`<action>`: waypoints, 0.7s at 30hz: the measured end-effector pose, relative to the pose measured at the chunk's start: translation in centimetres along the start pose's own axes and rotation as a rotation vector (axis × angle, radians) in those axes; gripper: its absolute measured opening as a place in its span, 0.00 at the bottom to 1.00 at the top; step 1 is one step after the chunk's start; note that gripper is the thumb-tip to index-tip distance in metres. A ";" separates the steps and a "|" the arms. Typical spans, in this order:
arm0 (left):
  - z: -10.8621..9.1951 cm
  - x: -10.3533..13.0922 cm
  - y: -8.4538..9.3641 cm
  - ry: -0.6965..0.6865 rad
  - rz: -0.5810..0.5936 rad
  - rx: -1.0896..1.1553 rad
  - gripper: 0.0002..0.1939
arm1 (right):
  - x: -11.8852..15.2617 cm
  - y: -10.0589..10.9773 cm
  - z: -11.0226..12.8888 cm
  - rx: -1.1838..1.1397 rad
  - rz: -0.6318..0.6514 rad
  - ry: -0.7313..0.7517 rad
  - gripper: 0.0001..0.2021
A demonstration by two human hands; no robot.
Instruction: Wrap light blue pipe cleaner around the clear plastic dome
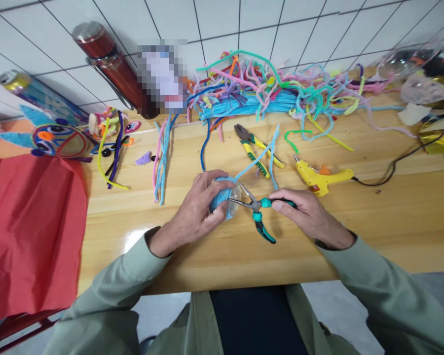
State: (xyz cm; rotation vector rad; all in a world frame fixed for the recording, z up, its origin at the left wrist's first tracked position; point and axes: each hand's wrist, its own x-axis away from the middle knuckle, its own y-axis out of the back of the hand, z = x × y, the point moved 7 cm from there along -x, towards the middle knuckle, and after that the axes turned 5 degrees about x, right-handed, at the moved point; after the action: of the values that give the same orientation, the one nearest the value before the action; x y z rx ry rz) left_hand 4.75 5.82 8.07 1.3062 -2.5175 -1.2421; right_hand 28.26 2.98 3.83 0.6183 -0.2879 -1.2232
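My left hand (203,204) is closed around a small clear plastic piece wrapped with light blue pipe cleaner (222,195). From its top a loose blue pipe cleaner end (259,160) runs up to the right. My right hand (305,212) grips one handle of teal-and-black needle-nose pliers (256,204). The jaws are spread at the right side of the wrapped piece, and the other handle hangs free, pointing down. Just beyond the hands lie yellow-and-green pliers (257,150). Another light blue pipe cleaner (273,170) extends behind the right hand's fingertips.
A yellow glue gun (323,175) with a black cord lies to the right. Heaped pipe cleaners (251,101) line the wall. At left are a red thermos (114,69), a can (40,96), a decorated owl-like figure (59,138), loose pipe cleaners (163,162) and red cloth (33,231).
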 end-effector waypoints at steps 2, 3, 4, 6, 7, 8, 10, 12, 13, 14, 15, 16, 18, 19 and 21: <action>0.0 0.0 0.0 0.000 0.004 -0.002 0.17 | 0.0 0.0 0.0 0.005 0.000 0.005 0.13; 0.0 0.0 0.1 -0.001 0.007 -0.003 0.17 | 0.0 0.0 0.0 0.007 0.001 0.006 0.13; 0.0 0.0 0.1 -0.002 0.010 -0.004 0.17 | 0.0 0.0 0.0 0.009 0.001 0.006 0.13; 0.0 0.0 0.0 -0.004 0.017 -0.009 0.18 | 0.0 0.0 0.1 0.008 -0.002 0.008 0.13; 0.0 0.0 0.0 -0.002 0.017 -0.012 0.19 | 0.0 0.0 0.1 0.007 -0.003 0.010 0.13; 0.1 0.1 0.0 0.001 0.016 -0.015 0.19 | 0.0 0.0 0.1 0.005 -0.005 0.010 0.13; 0.2 0.1 0.0 0.008 0.013 -0.017 0.19 | 0.0 0.0 0.1 -0.001 -0.009 0.009 0.12; 0.3 0.1 0.0 0.017 0.014 -0.006 0.18 | -0.1 0.1 0.0 -0.010 -0.017 0.009 0.12; 0.4 0.1 0.0 0.020 0.015 0.005 0.18 | 0.0 0.2 0.0 -0.015 -0.017 0.011 0.12; 0.5 0.1 0.1 0.024 0.015 0.018 0.17 | 0.0 0.3 -0.1 -0.019 -0.015 0.015 0.11; 0.6 0.0 0.2 0.029 0.015 0.033 0.17 | 0.0 0.5 -0.1 -0.022 -0.009 0.023 0.11; 0.6 0.0 0.3 0.034 0.014 0.047 0.17 | 0.0 0.6 -0.1 -0.024 0.002 0.030 0.11; 0.7 -0.1 0.4 0.039 0.018 0.069 0.16 | 0.1 0.7 -0.1 -0.020 0.034 0.047 0.12; 0.7 -0.1 0.5 0.040 0.023 0.076 0.16 | 0.2 0.7 0.0 -0.015 0.052 0.056 0.12; 0.6 -0.1 0.6 0.038 0.032 0.080 0.16 | 0.2 0.4 0.1 -0.002 0.084 0.066 0.12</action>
State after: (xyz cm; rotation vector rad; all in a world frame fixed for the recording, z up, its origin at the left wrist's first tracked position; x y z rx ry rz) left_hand 4.24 6.48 8.07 1.2869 -2.5757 -1.1103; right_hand 28.60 2.86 4.14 0.6375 -0.2548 -1.1204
